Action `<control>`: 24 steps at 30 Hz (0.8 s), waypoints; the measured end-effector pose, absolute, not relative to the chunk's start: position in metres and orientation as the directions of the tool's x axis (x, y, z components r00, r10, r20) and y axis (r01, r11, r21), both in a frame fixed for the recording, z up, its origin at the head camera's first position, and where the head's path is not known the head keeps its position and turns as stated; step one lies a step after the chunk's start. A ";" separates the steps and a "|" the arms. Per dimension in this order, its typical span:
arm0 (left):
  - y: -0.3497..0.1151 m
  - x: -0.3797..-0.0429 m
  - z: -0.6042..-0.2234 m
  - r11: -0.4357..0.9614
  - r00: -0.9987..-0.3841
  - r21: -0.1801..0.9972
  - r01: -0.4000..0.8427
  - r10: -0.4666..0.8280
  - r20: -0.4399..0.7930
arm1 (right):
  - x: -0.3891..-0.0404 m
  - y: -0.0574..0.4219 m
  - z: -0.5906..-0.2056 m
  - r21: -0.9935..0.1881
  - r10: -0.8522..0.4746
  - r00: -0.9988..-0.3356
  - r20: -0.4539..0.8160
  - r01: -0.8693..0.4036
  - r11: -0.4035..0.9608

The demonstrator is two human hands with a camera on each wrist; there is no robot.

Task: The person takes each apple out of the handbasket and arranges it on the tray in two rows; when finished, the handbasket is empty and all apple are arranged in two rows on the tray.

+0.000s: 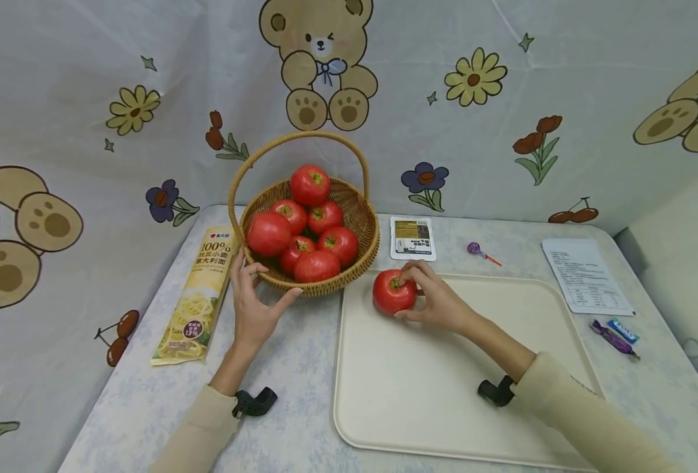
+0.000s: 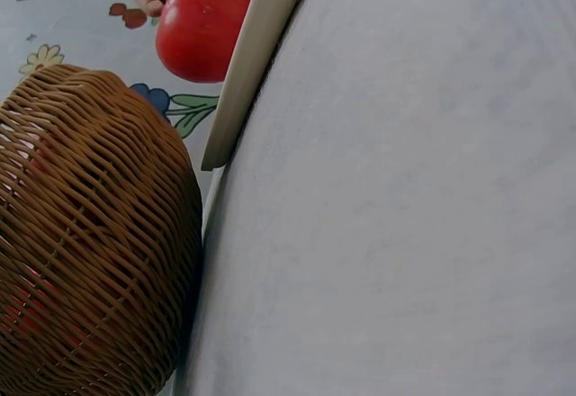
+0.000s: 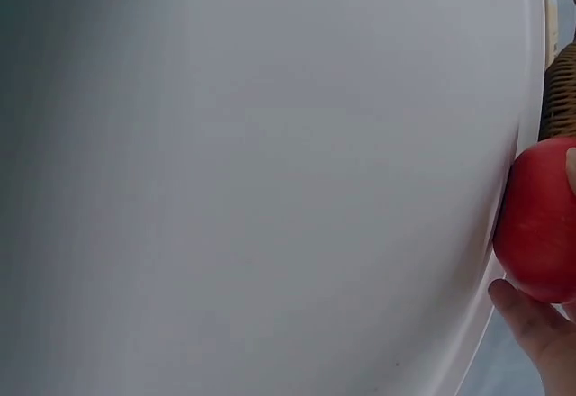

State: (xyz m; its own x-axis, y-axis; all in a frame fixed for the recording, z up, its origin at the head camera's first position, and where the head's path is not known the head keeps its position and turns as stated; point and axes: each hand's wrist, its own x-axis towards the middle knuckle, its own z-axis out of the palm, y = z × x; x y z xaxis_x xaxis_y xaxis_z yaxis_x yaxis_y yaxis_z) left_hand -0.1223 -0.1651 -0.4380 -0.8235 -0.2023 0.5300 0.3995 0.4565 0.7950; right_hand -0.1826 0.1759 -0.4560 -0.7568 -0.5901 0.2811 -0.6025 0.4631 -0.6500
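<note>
At eleven o'clock of the tray (image 1: pixel 408 394), the right hand (image 1: pixel 439 303) held a tomato (image 1: pixel 392 295) between thumb and curled fingers. The left hand (image 1: pixel 254 309), thumb and fingers wide apart, gripped the basket (image 1: pixel 357 269) at seven o'clock, apparently steadying its heaped tomatoes (image 1: pixel 327 217).

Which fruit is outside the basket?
The fruit in the right grip, at the far left corner of the tray; the others sit in the basket.
</note>
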 end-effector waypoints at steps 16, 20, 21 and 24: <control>-0.162 -0.121 -0.438 0.453 -0.830 0.799 0.394 -0.198 0.521 | -0.185 0.178 -0.408 -0.607 -0.576 -0.744 0.338 -0.640 0.471; -0.164 -0.122 -0.437 0.459 -0.825 0.794 0.398 -0.199 0.529 | -0.195 0.160 -0.378 -0.598 -0.606 -0.693 0.390 -0.691 0.406; -0.164 -0.122 -0.437 0.462 -0.825 0.793 0.398 -0.198 0.530 | -0.198 0.155 -0.372 -0.601 -0.617 -0.682 0.393 -0.698 0.389; -0.165 -0.121 -0.437 0.463 -0.823 0.790 0.402 -0.194 0.533 | -0.205 0.135 -0.354 -0.606 -0.659 -0.648 0.382 -0.714 0.351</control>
State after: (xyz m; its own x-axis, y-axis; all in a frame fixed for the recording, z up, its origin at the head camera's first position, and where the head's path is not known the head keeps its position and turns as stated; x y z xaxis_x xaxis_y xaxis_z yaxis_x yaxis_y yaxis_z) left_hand -0.1214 -0.1647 -0.4366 -0.8235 -0.1939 0.5332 0.4025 0.4628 0.7898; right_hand -0.2052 0.1351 -0.3539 -0.6477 -0.6593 0.3819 -0.7141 0.3506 -0.6059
